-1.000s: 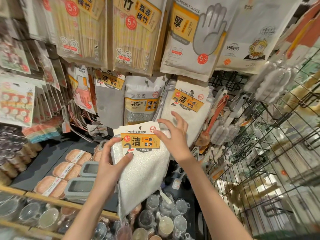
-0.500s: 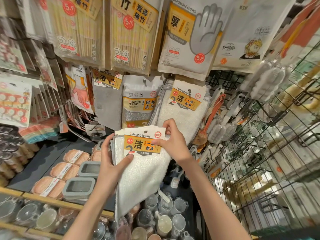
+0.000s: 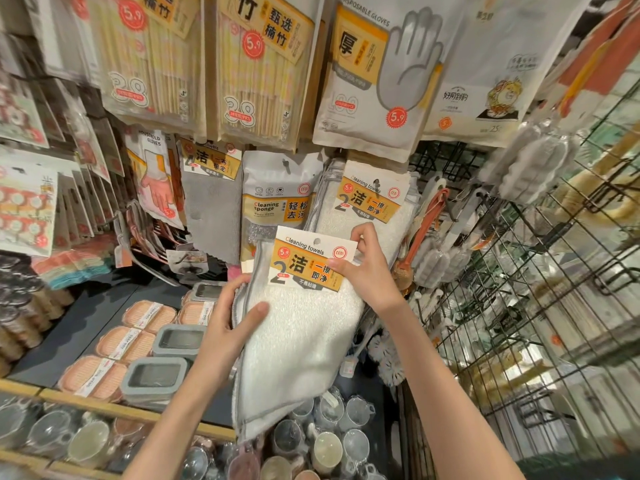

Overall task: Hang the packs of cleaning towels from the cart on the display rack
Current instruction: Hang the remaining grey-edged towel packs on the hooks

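The display rack (image 3: 446, 161) is filling the wall ahead, its hooks carrying rows of packaged goods. Along the top, two big packs of bamboo chopsticks (image 3: 263, 71) are hanging beside a pack of disposable gloves (image 3: 377, 77). Below them a grey cloth (image 3: 213, 206), a cleaning sponge pack (image 3: 277, 195) and the hung packs of cleaning towels (image 3: 374, 202) are sitting side by side on their pegs. To the right, a wire cart (image 3: 540, 306) is standing close against the rack.

In front of the hung towels, a little lower, the person is holding up the pack of cleaning towels (image 3: 301, 327), its white cloth drooping down over the shelf (image 3: 79, 327) of soap dishes and the cups (image 3: 325, 441) below. The card header at its top is tilting slightly, just below the hung packs and not on any peg.

The left hand (image 3: 228, 327) is gripping the cloth's left edge, thumb lying across the front and the fingers curling round behind. The right hand (image 3: 370, 268) is pinching the right end of the card header, thumb on the printed face, fingers bent behind its top corner.
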Demonstrator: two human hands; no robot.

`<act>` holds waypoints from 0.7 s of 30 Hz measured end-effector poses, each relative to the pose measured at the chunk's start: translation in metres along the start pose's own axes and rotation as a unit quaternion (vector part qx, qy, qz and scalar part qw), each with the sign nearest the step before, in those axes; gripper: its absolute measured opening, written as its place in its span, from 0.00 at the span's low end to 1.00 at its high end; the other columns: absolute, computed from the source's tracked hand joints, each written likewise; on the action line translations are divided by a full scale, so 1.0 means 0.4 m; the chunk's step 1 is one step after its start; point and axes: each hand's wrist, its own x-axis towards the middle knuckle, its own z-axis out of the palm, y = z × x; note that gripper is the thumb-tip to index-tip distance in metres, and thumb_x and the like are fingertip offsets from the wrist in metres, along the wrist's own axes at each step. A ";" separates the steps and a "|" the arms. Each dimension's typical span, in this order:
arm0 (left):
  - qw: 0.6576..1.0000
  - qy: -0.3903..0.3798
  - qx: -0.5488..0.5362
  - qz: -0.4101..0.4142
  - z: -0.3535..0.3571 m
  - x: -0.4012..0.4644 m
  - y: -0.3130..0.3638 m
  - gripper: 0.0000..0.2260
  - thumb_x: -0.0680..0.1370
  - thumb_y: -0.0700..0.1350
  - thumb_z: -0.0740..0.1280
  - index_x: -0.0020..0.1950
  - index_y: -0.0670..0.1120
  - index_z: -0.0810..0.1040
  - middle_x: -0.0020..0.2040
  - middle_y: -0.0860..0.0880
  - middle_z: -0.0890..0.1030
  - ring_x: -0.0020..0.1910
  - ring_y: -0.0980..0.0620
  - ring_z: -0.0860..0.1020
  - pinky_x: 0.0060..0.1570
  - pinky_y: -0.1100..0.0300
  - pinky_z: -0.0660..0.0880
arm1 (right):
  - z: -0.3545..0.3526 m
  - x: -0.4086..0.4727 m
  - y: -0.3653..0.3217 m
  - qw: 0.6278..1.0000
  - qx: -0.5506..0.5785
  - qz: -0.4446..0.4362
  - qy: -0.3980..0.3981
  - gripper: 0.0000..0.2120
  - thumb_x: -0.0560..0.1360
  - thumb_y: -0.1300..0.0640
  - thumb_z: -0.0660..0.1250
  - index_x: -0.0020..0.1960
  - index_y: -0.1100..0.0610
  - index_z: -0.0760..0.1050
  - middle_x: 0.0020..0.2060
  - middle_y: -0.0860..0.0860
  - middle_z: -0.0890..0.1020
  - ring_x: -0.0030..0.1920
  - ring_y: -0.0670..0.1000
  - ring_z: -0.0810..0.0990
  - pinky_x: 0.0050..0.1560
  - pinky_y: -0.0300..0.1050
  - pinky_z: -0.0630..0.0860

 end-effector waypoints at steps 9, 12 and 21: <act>0.997 0.019 -0.071 -0.018 0.001 0.004 -0.016 0.15 0.71 0.49 0.75 0.53 0.61 0.74 0.54 0.59 0.80 0.58 0.42 0.79 0.55 0.40 0.78 | -0.004 0.016 0.003 1.000 0.007 -0.004 0.007 0.20 0.71 0.68 0.70 0.45 0.50 0.61 0.46 0.52 0.79 0.49 0.45 0.79 0.43 0.34 0.76; 0.998 0.023 -0.065 -0.007 0.003 0.009 -0.019 0.13 0.72 0.50 0.74 0.52 0.58 0.74 0.59 0.53 0.78 0.59 0.41 0.78 0.55 0.40 0.77 | -0.004 0.018 0.004 0.999 0.013 -0.011 0.037 0.19 0.70 0.69 0.70 0.48 0.52 0.62 0.44 0.45 0.76 0.52 0.48 0.76 0.45 0.31 0.73; 0.997 0.060 -0.055 0.019 -0.009 0.024 -0.040 0.13 0.71 0.47 0.71 0.53 0.56 0.74 0.58 0.50 0.80 0.59 0.45 0.78 0.64 0.41 0.71 | -0.051 0.037 0.009 0.994 -0.005 -0.024 0.105 0.22 0.70 0.67 0.71 0.46 0.46 0.64 0.50 0.46 0.76 0.52 0.45 0.74 0.45 0.26 0.69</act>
